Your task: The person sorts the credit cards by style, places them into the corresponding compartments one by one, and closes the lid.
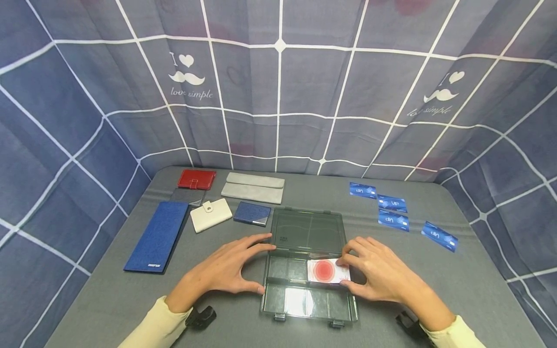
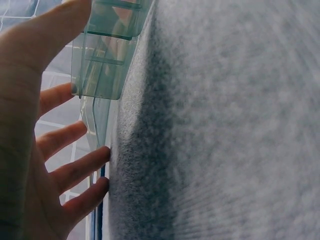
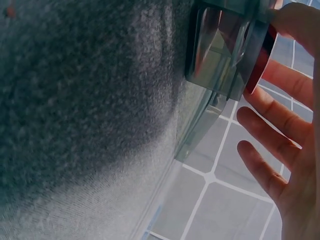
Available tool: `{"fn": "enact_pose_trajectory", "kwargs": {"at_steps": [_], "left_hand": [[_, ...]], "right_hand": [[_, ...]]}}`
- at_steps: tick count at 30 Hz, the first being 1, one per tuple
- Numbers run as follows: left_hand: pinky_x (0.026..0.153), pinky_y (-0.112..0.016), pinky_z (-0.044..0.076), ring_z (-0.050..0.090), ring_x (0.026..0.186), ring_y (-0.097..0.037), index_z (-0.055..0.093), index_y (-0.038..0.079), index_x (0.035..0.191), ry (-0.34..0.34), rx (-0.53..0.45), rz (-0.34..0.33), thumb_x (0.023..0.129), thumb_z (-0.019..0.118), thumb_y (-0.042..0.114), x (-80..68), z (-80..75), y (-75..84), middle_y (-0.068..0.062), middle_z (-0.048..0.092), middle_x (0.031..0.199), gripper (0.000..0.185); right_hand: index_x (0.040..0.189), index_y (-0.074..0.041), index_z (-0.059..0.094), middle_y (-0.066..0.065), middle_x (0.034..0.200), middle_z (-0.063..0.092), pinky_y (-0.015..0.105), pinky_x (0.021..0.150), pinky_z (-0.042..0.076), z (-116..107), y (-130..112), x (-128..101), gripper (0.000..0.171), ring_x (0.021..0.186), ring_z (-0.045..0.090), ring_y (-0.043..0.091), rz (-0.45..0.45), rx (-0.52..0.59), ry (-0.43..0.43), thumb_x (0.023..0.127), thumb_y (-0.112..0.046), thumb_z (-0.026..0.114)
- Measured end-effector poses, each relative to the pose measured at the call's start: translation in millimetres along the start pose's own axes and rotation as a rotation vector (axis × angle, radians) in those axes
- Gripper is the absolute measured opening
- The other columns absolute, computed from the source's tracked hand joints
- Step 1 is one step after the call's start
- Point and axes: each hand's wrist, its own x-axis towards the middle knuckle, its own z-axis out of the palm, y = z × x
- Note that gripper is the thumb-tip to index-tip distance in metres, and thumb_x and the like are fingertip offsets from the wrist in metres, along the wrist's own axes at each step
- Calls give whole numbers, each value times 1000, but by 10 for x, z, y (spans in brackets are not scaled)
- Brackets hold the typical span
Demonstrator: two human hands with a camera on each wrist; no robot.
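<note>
A clear greenish plastic compartment box (image 1: 278,302) lies on the table with its lid (image 1: 310,229) folded back. My right hand (image 1: 377,270) pinches a white card with a red circle (image 1: 324,271) at its right end, over the right part of the box's middle row. In the right wrist view the card's dark red side (image 3: 263,62) shows by the fingertips, at the box's rim. My left hand (image 1: 230,266) is spread at the box's left side, thumb and fingers apart. Its thumb lies by the box wall (image 2: 100,75) in the left wrist view.
Several blue cards (image 1: 393,220) lie at the back right. To the left are a long blue folder (image 1: 157,237), a cream wallet (image 1: 212,215), a dark blue card case (image 1: 252,213), a red wallet (image 1: 197,179) and a grey pouch (image 1: 253,188). A checked curtain (image 1: 243,82) hangs behind.
</note>
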Motion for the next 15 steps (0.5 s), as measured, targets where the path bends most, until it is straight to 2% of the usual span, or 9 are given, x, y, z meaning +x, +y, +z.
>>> {"fn": "enact_pose_trajectory", "kwargs": {"at_steps": [9,15], "left_hand": [[107,-56,52,53,145,-27,51,35,160,6,-1,0,79,81,75,-1,5,-7,5,37,173,95],[107,-55,51,53,145,-27,50,36,160,7,2,4,79,81,76,-2,10,-7,5,37,173,95]], "right_hand": [[100,-27,75,-9,107,62,41,86,54,-4,29,-19,31,100,62,15,-3,8,-7,78,-45,87],[106,-27,79,-12,108,61,40,85,54,-37,91,-64,31,101,62,13,22,38,-4,79,-41,87]]}}
